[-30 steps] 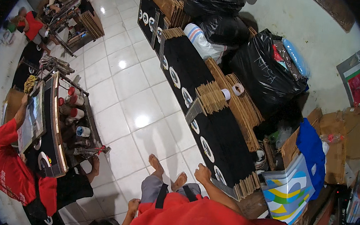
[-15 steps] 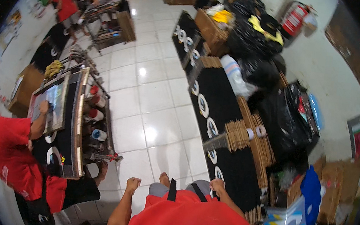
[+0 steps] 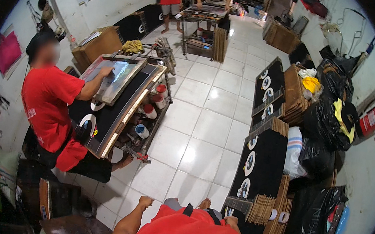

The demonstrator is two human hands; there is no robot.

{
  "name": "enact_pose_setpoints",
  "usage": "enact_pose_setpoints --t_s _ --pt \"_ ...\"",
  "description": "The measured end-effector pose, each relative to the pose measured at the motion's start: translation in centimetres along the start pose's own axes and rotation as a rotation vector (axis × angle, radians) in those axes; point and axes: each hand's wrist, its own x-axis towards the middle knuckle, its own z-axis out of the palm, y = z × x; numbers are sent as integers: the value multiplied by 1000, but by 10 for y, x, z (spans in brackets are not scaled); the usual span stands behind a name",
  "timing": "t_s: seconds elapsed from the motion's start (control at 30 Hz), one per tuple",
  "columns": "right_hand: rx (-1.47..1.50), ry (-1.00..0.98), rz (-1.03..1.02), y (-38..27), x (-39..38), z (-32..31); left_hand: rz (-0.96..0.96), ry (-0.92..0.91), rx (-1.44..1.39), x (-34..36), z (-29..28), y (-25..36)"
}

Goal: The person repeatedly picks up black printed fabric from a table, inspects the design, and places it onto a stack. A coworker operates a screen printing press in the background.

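My left hand (image 3: 145, 201) hangs in front of my red shirt, over the tiled floor, its fingers curled in and nothing showing in them. Beside my right hip is my right hand (image 3: 232, 221), loosely closed, with no held thing visible. It is nearest to the row of black panels (image 3: 260, 163) with round white-ringed prints, which stand stacked along the right. Whether it touches them I cannot tell. One bare foot (image 3: 205, 204) shows ahead of my body on the white tiles (image 3: 192, 154).
At left a co-worker in red (image 3: 52, 98) bends over a framed screen (image 3: 114, 79) on a printing table. Below it sit several paint tubs (image 3: 149, 110). Black bags (image 3: 326, 122) and cardboard (image 3: 280, 213) line the right. Two people stand near a farther table (image 3: 202, 16).
My view has turned left and lifted, so the room shifts right in the picture. Both hands now sit lower in view. The co-worker's hand remains on the framed screen.
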Motion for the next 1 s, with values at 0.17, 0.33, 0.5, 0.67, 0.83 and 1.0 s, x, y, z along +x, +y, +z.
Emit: enact_pose_setpoints --t_s 0.17,0.33,0.5,0.67,0.83,1.0 --pt "365 -6 285 -11 56 -49 -33 14 -23 -41 35 -18" --pt "303 -2 170 -71 90 -98 266 64 408 -42 58 -43" --pt "586 -53 218 -82 124 -91 -29 50 132 -53 59 -42" --pt "-44 -178 4 -62 135 -63 -90 96 -137 -47 46 -13" --pt "88 -268 -65 -84 102 -56 -45 116 -196 -14 39 17" --pt "283 -240 106 -115 86 -61 14 118 -156 -4 24 48"
